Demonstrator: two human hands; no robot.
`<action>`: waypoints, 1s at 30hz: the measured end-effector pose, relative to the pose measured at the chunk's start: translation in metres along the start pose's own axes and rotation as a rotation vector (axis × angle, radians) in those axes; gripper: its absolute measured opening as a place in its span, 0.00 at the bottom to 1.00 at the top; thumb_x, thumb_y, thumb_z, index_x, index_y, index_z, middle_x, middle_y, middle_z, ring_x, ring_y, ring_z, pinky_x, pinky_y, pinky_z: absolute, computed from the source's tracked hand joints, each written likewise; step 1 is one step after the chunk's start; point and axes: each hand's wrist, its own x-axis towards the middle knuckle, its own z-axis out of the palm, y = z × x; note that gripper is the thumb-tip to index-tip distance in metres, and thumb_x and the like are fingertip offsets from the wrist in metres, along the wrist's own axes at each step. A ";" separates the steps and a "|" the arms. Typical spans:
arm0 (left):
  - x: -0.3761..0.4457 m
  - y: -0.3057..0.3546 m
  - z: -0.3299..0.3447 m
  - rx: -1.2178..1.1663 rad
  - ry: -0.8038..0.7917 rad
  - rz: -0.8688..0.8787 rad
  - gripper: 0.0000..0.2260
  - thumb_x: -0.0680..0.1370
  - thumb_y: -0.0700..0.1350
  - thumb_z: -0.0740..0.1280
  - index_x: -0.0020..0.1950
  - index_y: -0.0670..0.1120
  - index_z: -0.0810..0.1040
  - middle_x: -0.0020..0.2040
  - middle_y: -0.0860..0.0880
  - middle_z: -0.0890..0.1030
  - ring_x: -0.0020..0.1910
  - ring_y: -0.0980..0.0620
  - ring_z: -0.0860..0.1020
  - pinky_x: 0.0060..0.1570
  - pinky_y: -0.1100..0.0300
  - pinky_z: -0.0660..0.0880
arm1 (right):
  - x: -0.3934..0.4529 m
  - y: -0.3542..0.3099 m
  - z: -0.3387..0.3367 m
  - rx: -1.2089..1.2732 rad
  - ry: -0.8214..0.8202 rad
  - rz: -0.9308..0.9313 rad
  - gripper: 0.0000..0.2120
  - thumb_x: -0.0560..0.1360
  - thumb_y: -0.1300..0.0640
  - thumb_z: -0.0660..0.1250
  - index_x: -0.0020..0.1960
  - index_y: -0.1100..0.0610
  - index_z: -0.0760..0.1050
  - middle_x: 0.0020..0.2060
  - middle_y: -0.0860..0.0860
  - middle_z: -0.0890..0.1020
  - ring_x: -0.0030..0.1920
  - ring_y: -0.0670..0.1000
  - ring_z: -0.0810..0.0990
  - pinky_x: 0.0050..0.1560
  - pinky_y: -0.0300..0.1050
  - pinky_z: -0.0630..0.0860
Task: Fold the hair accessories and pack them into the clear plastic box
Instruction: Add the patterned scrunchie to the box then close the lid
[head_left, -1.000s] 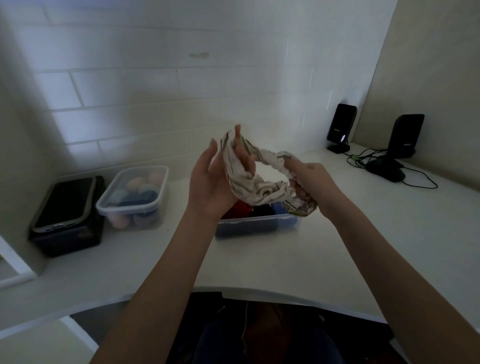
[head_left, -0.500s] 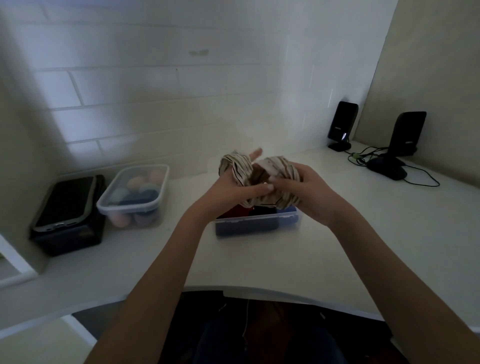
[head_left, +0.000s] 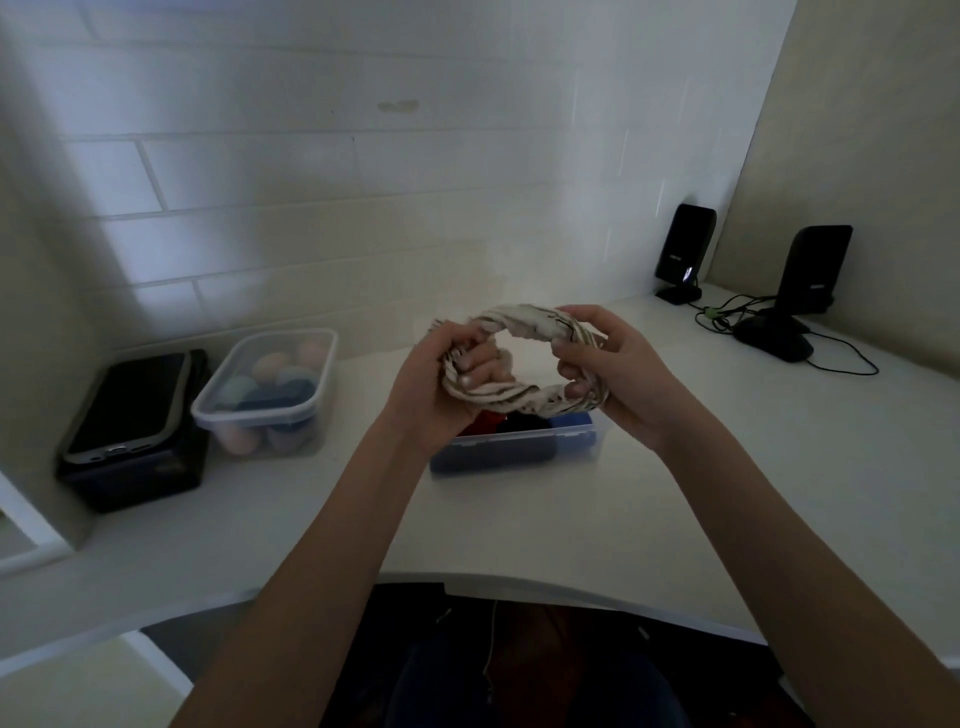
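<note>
A cream headband with dark stripes (head_left: 511, 399) is twisted into a ring and held in the air between both hands. My left hand (head_left: 439, 384) grips its left side and my right hand (head_left: 613, 371) grips its right side. Directly below stands the clear plastic box (head_left: 519, 452) on the white desk, holding dark blue and red accessories. My hands and the headband hide the box's back part.
A second clear lidded box (head_left: 270, 387) with pastel round items stands at the left. Beside it, a phone (head_left: 127, 402) lies on a black box. Two black speakers (head_left: 683, 254) (head_left: 802, 291) with cables stand at the back right. The desk's curved front edge (head_left: 519, 584) is near me.
The headband went from a stretched loop to a bunched wad between touching hands, then opened into a twisted ring as my hands drew apart and lowered toward the box.
</note>
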 end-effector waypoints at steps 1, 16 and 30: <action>0.000 -0.002 0.002 -0.010 -0.070 -0.040 0.04 0.73 0.41 0.60 0.41 0.42 0.71 0.22 0.53 0.68 0.18 0.59 0.64 0.28 0.67 0.71 | 0.000 0.001 0.003 -0.047 0.015 0.010 0.12 0.74 0.64 0.66 0.57 0.58 0.75 0.42 0.55 0.77 0.33 0.47 0.76 0.28 0.38 0.75; -0.004 -0.005 -0.012 -0.094 -0.209 -0.092 0.11 0.67 0.48 0.74 0.38 0.40 0.80 0.35 0.46 0.81 0.36 0.50 0.80 0.42 0.60 0.79 | 0.002 -0.001 0.023 0.437 -0.094 0.183 0.05 0.73 0.63 0.61 0.43 0.60 0.75 0.32 0.52 0.77 0.35 0.48 0.77 0.40 0.41 0.77; 0.007 0.001 -0.011 0.426 0.240 0.067 0.21 0.73 0.26 0.62 0.61 0.45 0.71 0.40 0.43 0.77 0.32 0.52 0.78 0.32 0.61 0.77 | 0.011 0.013 -0.006 -0.076 0.173 -0.029 0.16 0.69 0.77 0.59 0.35 0.58 0.71 0.32 0.55 0.79 0.29 0.51 0.80 0.27 0.40 0.78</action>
